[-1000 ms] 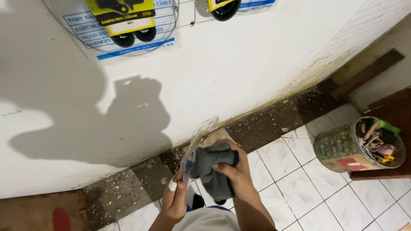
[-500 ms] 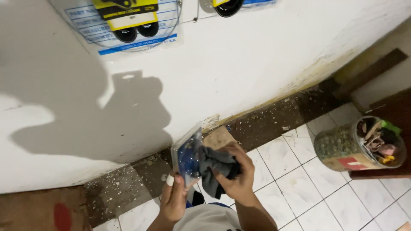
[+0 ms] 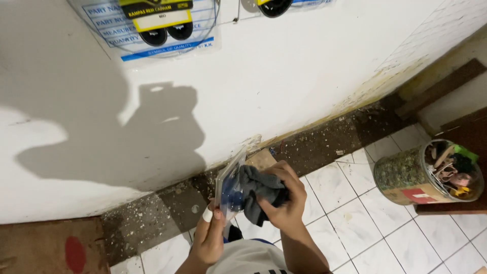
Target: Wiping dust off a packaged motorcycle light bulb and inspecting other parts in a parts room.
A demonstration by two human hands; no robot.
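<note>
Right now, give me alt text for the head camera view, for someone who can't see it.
Seen from above, the left hand holds a clear plastic packet while the right hand presses a dark grey cloth against it. Behind are a white wall with hanging packaged parts, and a tin of odds and ends on the tiled floor.

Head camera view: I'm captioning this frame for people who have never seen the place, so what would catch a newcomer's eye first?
At bottom centre, the left hand holds up a clear plastic packet while the right hand presses a dark grey cloth against it. Behind them a big dark shadow spreads over the white wall. At far right a round tin crammed with odds and ends stands on the white tiled floor.
</note>
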